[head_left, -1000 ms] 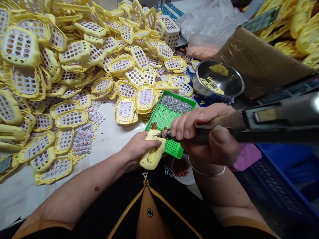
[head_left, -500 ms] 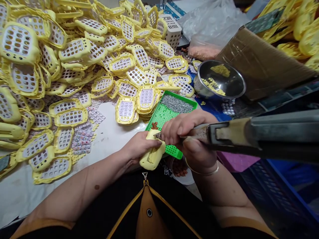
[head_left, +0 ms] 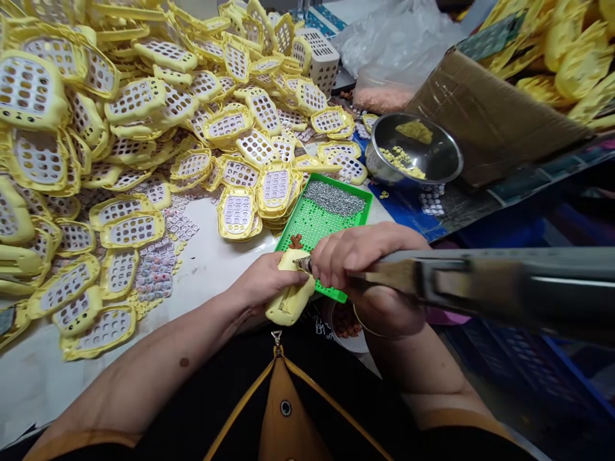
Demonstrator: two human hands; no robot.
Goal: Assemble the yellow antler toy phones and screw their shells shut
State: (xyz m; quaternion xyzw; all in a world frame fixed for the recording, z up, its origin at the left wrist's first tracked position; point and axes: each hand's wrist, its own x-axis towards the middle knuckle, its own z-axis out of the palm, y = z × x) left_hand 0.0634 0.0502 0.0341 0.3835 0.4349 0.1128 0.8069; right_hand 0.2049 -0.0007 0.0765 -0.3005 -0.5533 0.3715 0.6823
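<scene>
My left hand (head_left: 262,282) is closed around a yellow plastic toy casing (head_left: 288,301), its smooth back facing up. A small brown antler-shaped piece (head_left: 296,241) sticks out at the casing's far end. My right hand (head_left: 368,266) grips a power screwdriver (head_left: 461,282) whose long body runs off to the right. The screwdriver's tip meets the casing near its upper right part. Beneath and beyond the hands lies a green perforated tray (head_left: 312,224) with a heap of small silver screws (head_left: 336,197) at its far end.
Yellow casings with white grid fronts (head_left: 235,121) are piled on the left and at the back. A steel bowl (head_left: 439,153) holds small yellow pieces. Behind it stand a cardboard box (head_left: 500,115) and a clear plastic bag (head_left: 398,38). A tub of brown pieces (head_left: 346,320) sits below my right hand.
The view has shifted slightly, and the screwdriver's rear end has swung lower. Its tip still meets the casing, and both hands keep their grip.
</scene>
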